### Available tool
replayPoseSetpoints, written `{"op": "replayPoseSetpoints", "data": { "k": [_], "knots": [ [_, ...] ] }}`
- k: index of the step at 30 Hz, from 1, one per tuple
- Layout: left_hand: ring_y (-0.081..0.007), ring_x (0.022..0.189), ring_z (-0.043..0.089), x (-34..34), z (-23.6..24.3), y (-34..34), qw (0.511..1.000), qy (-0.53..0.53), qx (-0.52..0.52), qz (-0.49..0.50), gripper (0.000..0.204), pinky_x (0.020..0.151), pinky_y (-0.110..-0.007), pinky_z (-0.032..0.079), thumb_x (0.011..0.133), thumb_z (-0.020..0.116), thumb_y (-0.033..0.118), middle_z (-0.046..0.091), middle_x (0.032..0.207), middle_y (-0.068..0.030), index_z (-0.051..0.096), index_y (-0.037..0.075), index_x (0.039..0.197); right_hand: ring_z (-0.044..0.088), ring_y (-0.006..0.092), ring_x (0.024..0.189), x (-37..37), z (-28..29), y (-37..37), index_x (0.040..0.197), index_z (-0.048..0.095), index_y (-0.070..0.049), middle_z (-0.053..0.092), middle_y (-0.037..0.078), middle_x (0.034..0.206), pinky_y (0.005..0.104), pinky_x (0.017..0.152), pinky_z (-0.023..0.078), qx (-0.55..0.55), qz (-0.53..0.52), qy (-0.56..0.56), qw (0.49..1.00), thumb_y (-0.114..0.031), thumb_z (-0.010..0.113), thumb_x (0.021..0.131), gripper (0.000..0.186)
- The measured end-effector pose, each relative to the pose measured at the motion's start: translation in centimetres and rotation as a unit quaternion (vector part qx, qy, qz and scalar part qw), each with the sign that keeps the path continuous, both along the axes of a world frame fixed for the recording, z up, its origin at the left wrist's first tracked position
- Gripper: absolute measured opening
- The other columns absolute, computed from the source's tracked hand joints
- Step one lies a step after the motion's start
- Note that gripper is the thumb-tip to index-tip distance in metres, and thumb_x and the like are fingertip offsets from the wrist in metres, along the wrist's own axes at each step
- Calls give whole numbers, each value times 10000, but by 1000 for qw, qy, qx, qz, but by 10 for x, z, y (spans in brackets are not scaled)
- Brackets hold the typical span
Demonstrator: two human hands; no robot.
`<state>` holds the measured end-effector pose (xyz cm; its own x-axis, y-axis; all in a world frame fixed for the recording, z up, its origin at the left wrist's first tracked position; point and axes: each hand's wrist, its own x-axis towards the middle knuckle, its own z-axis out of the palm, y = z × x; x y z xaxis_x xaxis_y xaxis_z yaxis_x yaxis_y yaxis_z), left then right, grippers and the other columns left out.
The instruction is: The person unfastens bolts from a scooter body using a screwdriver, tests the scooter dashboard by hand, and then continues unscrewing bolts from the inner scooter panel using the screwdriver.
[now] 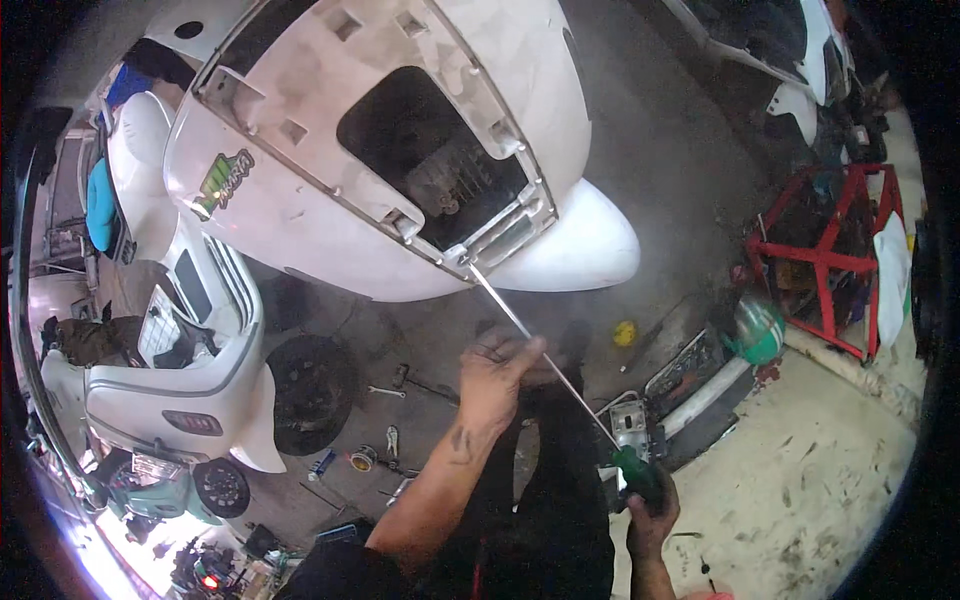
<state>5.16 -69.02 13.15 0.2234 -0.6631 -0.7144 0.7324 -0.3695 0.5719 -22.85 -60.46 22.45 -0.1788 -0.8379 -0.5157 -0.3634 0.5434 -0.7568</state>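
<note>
In my right hand is the green handle of a long screwdriver, the fingers wrapped round it. Its thin metal shaft slants up and to the left. The tip meets the rear edge of a white three-wheeler body, at a corner by the metal frame of its opening. Partway along the shaft, my left hand is closed, thumb against the metal and fingers curled beside it. Through the dark opening a grimy, finned engine-like part shows. Whether a screw sits under the tip is too small to tell.
To the left stands another white vehicle. A black tyre, a wrench and a hammer lie on the floor. At right are a red metal frame, a green-and-white helmet and a loose bumper-like bar.
</note>
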Motion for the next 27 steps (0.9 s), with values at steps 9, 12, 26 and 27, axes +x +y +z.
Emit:
{"op": "replayPoseSetpoints", "data": {
  "k": [9, 12, 26, 27],
  "knots": [
    [-308, 889, 703, -2, 15, -8, 999, 35, -4, -2, 290, 782, -370, 606, 891, 690, 83, 679, 1007, -212, 565, -70, 1104, 584, 189, 816, -20, -15, -12, 1179, 566, 27, 608, 127, 981, 345, 691, 481, 196, -93, -133, 967, -516, 461, 973, 589],
    [-325, 924, 696, -3, 12, -9, 999, -10, 31, -14, 294, 799, -386, 606, 901, 677, 88, 673, 1037, -232, 562, -79, 1114, 564, 221, 961, -21, -12, -2, 1236, 529, 25, 581, 110, 1057, 365, 860, 467, -41, 19, -32, 998, -480, 583, 922, 597],
    [-324, 896, 704, -7, 9, -2, 999, 3, 29, 36, 290, 784, -399, 601, 864, 715, 65, 694, 989, -217, 597, -87, 1081, 609, 256, 815, -35, -13, -12, 1072, 603, 37, 624, 140, 897, 372, 760, 492, -201, 231, 151, 940, -332, 552, 972, 385],
    [-313, 884, 705, -6, 8, -2, 999, -12, 31, 30, 284, 772, -390, 600, 858, 721, 65, 695, 981, -212, 604, -85, 1069, 613, 259, 805, -33, -13, -14, 1066, 603, 39, 627, 139, 885, 370, 755, 494, -142, 220, 118, 958, -341, 531, 983, 395]
  ]
}}
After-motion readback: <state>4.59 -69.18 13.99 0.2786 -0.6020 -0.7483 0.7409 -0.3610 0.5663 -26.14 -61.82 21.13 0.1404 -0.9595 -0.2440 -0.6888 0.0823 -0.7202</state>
